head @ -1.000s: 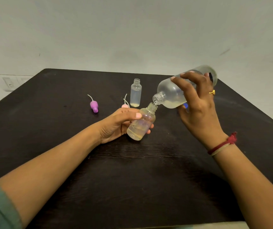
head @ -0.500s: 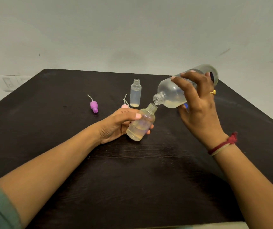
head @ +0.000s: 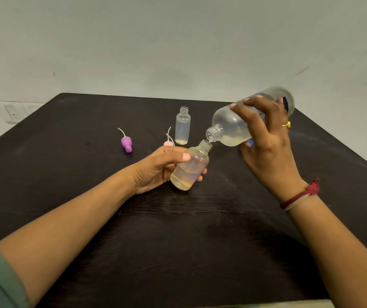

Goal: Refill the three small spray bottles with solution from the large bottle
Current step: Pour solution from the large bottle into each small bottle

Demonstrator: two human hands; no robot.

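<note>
My left hand (head: 156, 168) grips a small clear bottle (head: 189, 170), tilted to the right and partly filled with yellowish liquid, just above the dark table (head: 189, 241). My right hand (head: 267, 143) holds the large frosted bottle (head: 233, 127) tipped mouth-down to the left, its opening right over the small bottle's neck. A second small bottle (head: 182, 125) stands upright and uncapped behind, with a little liquid at its bottom. A blue piece (head: 250, 142) peeks out behind my right hand; what it is I cannot tell.
A purple spray cap (head: 126, 143) with its thin tube lies on the table to the left. A pink spray cap (head: 168, 142) lies behind my left hand. A wall with a switch plate (head: 13, 113) stands beyond the table's far edge.
The large bottle's base has risen slightly, tipping it a bit more. The liquid in the held small bottle stands a little higher. Both hands stay in place.
</note>
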